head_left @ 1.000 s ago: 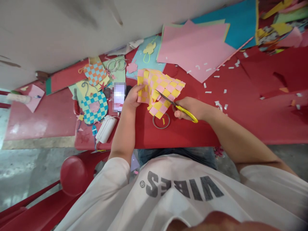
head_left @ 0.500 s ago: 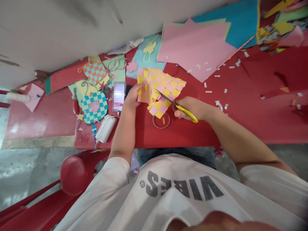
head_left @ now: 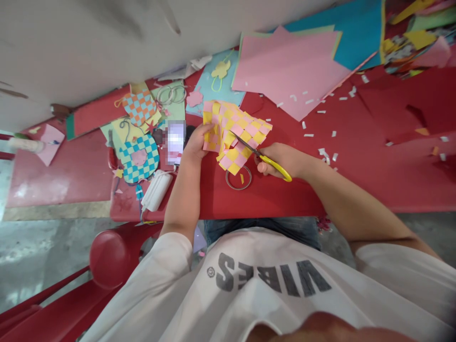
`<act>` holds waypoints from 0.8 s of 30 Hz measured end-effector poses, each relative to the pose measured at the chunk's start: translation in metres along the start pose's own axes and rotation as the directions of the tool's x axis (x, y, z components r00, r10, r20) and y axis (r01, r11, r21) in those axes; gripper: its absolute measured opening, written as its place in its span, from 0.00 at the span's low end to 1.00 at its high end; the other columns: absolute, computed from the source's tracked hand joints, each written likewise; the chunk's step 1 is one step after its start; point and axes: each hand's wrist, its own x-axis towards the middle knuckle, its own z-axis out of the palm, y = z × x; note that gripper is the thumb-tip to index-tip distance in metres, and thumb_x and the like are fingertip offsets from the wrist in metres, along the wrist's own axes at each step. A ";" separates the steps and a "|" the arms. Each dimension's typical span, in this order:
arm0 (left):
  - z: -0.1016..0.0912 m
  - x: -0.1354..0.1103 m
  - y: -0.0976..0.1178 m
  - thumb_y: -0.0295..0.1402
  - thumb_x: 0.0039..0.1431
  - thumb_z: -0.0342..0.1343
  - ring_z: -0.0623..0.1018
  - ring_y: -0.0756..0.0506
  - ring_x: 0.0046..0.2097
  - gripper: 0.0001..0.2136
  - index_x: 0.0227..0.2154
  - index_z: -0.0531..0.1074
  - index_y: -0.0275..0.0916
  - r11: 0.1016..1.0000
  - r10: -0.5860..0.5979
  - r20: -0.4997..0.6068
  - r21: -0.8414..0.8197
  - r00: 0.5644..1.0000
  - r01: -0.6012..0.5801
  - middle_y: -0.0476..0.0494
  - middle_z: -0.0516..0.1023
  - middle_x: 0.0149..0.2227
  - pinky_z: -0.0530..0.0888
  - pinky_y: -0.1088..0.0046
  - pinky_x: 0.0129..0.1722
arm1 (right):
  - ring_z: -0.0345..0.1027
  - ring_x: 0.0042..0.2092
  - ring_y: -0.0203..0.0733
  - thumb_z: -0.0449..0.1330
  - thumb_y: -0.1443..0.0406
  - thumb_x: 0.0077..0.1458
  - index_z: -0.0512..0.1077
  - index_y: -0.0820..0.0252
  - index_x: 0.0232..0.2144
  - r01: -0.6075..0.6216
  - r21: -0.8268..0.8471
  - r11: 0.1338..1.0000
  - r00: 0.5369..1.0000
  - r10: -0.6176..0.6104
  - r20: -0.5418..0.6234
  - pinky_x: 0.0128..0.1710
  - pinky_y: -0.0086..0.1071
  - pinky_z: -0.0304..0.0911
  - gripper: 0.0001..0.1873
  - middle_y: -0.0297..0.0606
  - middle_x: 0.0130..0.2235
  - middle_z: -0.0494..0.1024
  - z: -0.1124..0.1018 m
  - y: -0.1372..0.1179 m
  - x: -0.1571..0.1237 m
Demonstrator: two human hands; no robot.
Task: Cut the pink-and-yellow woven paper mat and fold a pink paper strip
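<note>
A woven paper sheet (head_left: pixel 245 122) in pink and yellow checks hangs bent above the red table, its left edge pinched in my left hand (head_left: pixel 195 141). Yellow-handled scissors (head_left: pixel 271 165) are gripped in my right hand (head_left: pixel 283 159). Their dark blades point up and to the left, and the tips lie at the middle of the weave, by a loose yellow strip. Whether the blades are closed on the paper is hard to make out. Below the sheet lies a thin ring (head_left: pixel 238 188) with a small yellow scrap inside it.
To the left are a lit phone (head_left: pixel 176 142), a white power bank (head_left: pixel 156 190), a blue-checked woven piece (head_left: pixel 151 154) and an orange-checked one (head_left: pixel 138 107). Large pink paper (head_left: pixel 288 71) lies at the back. White scraps (head_left: pixel 322 153) dot the red table (head_left: pixel 374 175) on the right.
The right part of the woven sheet has shifted slightly left, and the scissors have moved a touch the same way. My left hand has barely moved.
</note>
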 end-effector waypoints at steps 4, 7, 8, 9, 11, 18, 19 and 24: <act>0.002 -0.001 0.001 0.34 0.59 0.68 0.80 0.32 0.68 0.10 0.43 0.81 0.38 1.000 -0.009 -0.032 -0.004 0.999 0.009 0.42 0.88 0.49 0.79 0.56 0.66 | 0.75 0.32 0.49 0.40 0.23 0.62 0.73 0.57 0.30 -0.012 -0.006 1.000 1.000 0.012 -0.007 0.32 0.38 0.56 0.48 0.49 0.31 0.82 0.000 0.000 0.000; 0.003 -0.001 0.002 0.35 0.60 0.67 0.80 0.33 0.68 0.10 0.43 0.81 0.38 1.000 -0.015 -0.024 0.011 1.000 0.016 0.42 0.88 0.49 0.79 0.56 0.66 | 0.75 0.33 0.49 0.41 0.23 0.62 0.73 0.58 0.31 -0.023 -0.007 1.000 1.000 0.023 -0.003 0.32 0.38 0.55 0.48 0.49 0.31 0.82 0.000 -0.001 0.000; 0.003 -0.001 0.002 0.35 0.60 0.67 0.81 0.33 0.68 0.10 0.43 0.81 0.39 1.000 -0.015 -0.022 0.016 1.000 0.016 0.42 0.88 0.49 0.79 0.56 0.66 | 0.75 0.33 0.49 0.41 0.23 0.62 0.73 0.58 0.31 -0.027 -0.005 1.000 1.000 0.027 0.000 0.32 0.38 0.55 0.48 0.49 0.32 0.81 0.001 -0.001 -0.001; 0.003 -0.002 0.002 0.36 0.60 0.67 0.81 0.34 0.68 0.10 0.43 0.81 0.39 1.000 -0.015 -0.020 0.019 1.000 0.016 0.42 0.88 0.49 0.80 0.56 0.66 | 0.75 0.33 0.49 0.41 0.23 0.62 0.73 0.58 0.32 -0.032 -0.002 0.999 0.999 0.032 0.004 0.32 0.38 0.55 0.49 0.49 0.32 0.81 0.001 -0.001 -0.001; 0.003 -0.002 0.002 0.36 0.60 0.68 0.81 0.34 0.68 0.10 0.43 0.81 0.39 1.000 -0.016 -0.021 0.021 1.000 0.017 0.42 0.88 0.49 0.80 0.57 0.66 | 0.74 0.32 0.48 0.40 0.23 0.61 0.73 0.59 0.32 -0.044 0.004 0.999 0.999 0.044 0.005 0.33 0.38 0.55 0.49 0.49 0.32 0.81 0.001 -0.002 -0.001; 0.009 -0.005 0.004 0.42 0.62 0.68 0.79 0.31 0.69 0.15 0.47 0.83 0.38 1.000 -0.007 0.038 0.003 0.999 0.007 0.38 0.88 0.53 0.81 0.55 0.66 | 0.69 0.31 0.45 0.41 0.25 0.64 0.70 0.57 0.31 -0.055 -0.085 0.995 0.998 0.056 0.007 0.32 0.37 0.52 0.45 0.46 0.30 0.77 0.001 -0.003 -0.001; 0.009 -0.005 0.004 0.43 0.63 0.68 0.79 0.31 0.69 0.16 0.47 0.83 0.38 1.000 -0.013 0.032 0.002 0.999 0.013 0.38 0.88 0.54 0.81 0.54 0.66 | 0.68 0.31 0.45 0.42 0.26 0.65 0.70 0.57 0.31 -0.065 -0.103 0.993 0.998 0.066 0.006 0.32 0.37 0.52 0.44 0.45 0.30 0.77 0.002 -0.003 -0.001; 0.013 -0.008 0.005 0.46 0.64 0.67 0.79 0.31 0.69 0.19 0.52 0.83 0.39 1.000 -0.018 0.040 0.016 0.999 0.018 0.38 0.87 0.56 0.81 0.54 0.66 | 0.65 0.30 0.45 0.42 0.28 0.66 0.70 0.57 0.31 -0.078 -0.142 0.987 0.997 0.078 -0.001 0.33 0.37 0.52 0.43 0.44 0.30 0.75 0.003 -0.005 -0.001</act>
